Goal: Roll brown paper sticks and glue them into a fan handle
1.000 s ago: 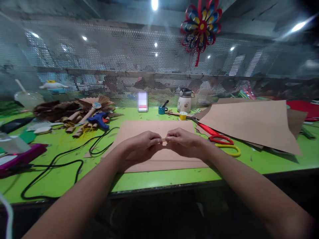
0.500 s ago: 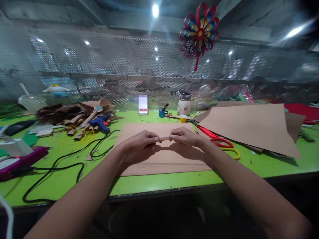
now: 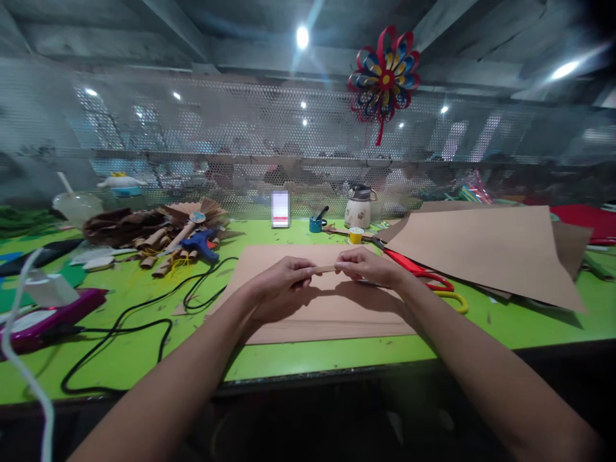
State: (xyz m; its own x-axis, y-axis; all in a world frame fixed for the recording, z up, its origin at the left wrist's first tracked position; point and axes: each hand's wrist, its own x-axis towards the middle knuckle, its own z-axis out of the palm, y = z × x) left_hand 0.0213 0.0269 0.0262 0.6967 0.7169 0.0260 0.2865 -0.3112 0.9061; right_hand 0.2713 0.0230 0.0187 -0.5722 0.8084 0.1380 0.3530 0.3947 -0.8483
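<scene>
Between my two hands runs a narrow brown paper strip (image 3: 325, 269), pinched at both ends a little above the stack of brown paper sheets (image 3: 327, 321). My left hand (image 3: 289, 276) closes on its left end, thumb and fingers pressed together. The right end is held by my right hand (image 3: 360, 264), fingers curled over it. Whether the strip is folded or rolled, I cannot tell. Just right of my right forearm lie scissors (image 3: 436, 280) with red and yellow handles, partly under large brown paper.
At right, large brown paper sheets (image 3: 481, 250) overhang the green table (image 3: 269, 369). A blue glue gun (image 3: 201, 244), paper rolls (image 3: 154, 239) and black cable (image 3: 132, 308) lie left, beside a purple power strip (image 3: 62, 317). A phone (image 3: 280, 208), blue pot (image 3: 316, 224), yellow spool (image 3: 355, 236) and jug (image 3: 359, 208) stand behind.
The view has shifted slightly, so everything sits a bit lower and mostly further right. Both hands keep their pinch on the paper strip, with little other movement.
</scene>
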